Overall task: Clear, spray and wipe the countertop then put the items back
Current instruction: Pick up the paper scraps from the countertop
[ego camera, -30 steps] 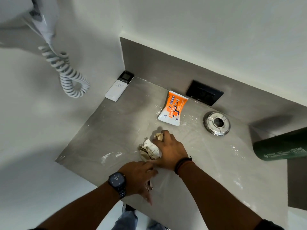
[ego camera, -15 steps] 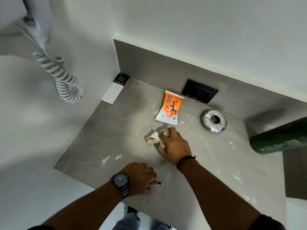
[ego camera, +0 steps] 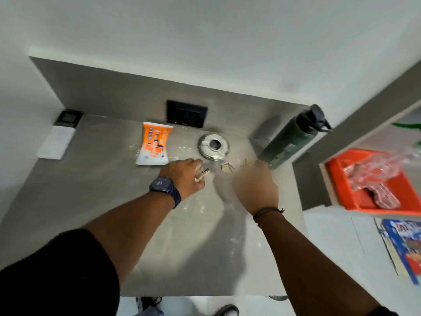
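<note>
The left hand [ego camera: 182,176] hovers just in front of the metal dish [ego camera: 213,145] on the tabletop [ego camera: 91,201], its fingers [ego camera: 197,165] pinching a paper scrap [ego camera: 202,173]. Crumpled paper [ego camera: 227,167] lies front-right of the dish, by the blurred right hand [ego camera: 255,188]; whether that hand is gripping cannot be told.

A dark blue wristwatch [ego camera: 164,189] with a dark dial is worn behind the left hand [ego camera: 182,176]. Further up the arm from the wristwatch a black short sleeve [ego camera: 57,270] is seen. Opposite the wristwatch, thin black and reddish cords [ego camera: 267,212] are tied behind the right hand [ego camera: 255,188]. Below the wristwatch, blue jeans [ego camera: 148,312] and dark shoes [ego camera: 227,310] are glimpsed
</note>
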`<state>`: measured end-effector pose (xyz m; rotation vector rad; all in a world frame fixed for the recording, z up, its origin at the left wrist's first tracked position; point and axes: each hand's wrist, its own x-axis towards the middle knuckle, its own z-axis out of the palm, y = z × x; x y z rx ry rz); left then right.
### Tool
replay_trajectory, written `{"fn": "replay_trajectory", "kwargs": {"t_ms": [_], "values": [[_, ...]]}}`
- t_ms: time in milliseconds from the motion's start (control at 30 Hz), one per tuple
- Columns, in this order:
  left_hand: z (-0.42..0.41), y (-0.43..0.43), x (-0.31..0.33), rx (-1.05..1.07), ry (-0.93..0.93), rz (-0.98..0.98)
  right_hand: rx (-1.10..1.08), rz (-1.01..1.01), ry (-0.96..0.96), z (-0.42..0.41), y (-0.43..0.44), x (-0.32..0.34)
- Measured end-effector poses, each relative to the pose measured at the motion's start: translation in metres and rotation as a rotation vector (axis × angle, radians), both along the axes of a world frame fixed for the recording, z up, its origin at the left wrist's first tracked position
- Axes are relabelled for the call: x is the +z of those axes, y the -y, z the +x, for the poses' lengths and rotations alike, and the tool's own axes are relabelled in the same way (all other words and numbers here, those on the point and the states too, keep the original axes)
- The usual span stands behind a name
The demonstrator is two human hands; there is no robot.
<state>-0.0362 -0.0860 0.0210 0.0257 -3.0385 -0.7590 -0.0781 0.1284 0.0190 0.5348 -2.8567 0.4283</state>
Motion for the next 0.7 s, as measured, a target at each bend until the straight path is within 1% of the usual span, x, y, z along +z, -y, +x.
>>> {"fn": "replay_trajectory", "kwargs": {"t_ms": [133,233,400,467,533,600,700], "values": [[-0.025,-0.068,0.013,-0.026,-0.015,0.022,-0.125,-0.048,-0.045,0.003,-0.074,0.003],[-0.025,-0.143,0.011,-0.096,-0.041,0.086,-0.232,-0.117,-0.051,0.016,-0.138,-0.004],[-0.005,-0.288,-0.021,-0.309,0.002,0.202,-0.494,-0.249,-0.028,0.057,-0.263,-0.036],[0.005,-0.344,-0.043,-0.337,0.032,0.234,-0.599,-0.278,-0.006,0.077,-0.311,-0.059],[0.018,-0.401,-0.071,-0.293,0.09,0.285,-0.687,-0.286,0.083,0.099,-0.353,-0.092],[0.034,-0.451,-0.105,-0.201,0.171,0.342,-0.771,-0.305,0.227,0.12,-0.385,-0.136],[0.061,-0.504,-0.165,-0.047,0.29,0.416,-0.849,-0.366,0.452,0.143,-0.411,-0.208]]}}
